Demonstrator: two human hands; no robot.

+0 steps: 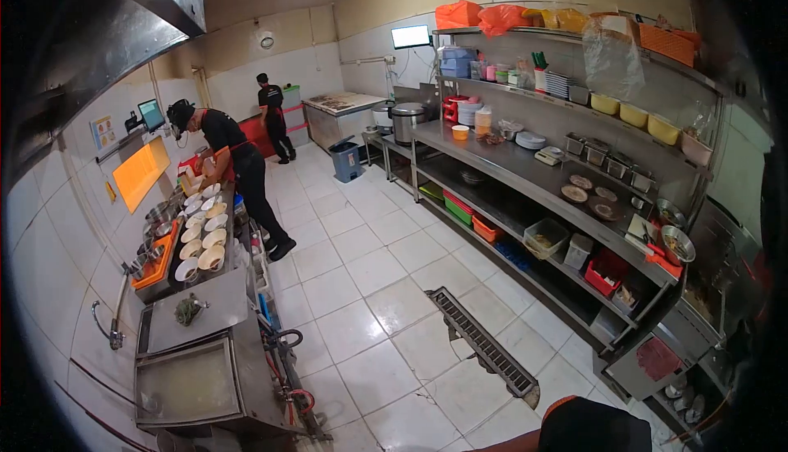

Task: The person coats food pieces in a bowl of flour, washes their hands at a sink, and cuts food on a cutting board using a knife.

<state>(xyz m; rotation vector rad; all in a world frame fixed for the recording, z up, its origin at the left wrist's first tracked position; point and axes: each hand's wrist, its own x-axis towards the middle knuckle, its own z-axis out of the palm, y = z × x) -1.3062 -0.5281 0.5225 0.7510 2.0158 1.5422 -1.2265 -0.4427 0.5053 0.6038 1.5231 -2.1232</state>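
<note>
Neither my left hand nor my right hand shows. A dark sleeve with an orange edge (595,426) and part of a forearm (517,444) lie at the bottom edge, over the tiled floor. To the right of them runs a long steel worktable (525,165) with plates, a kitchen scale (549,156) and metal containers. Several white bowls (213,256) stand on the left counter. Below them is a steel basin (187,382) with cloudy liquid, and a greenish scrubbing pad (188,310) lies on the steel surface behind it.
One person (238,152) bends over the left counter; another person (272,115) stands at the back. A grey bin (345,161) stands on the floor near the back. A floor drain grate (484,344) crosses the tiles, with broken tiles beside it. Hoses (287,370) hang by the basin.
</note>
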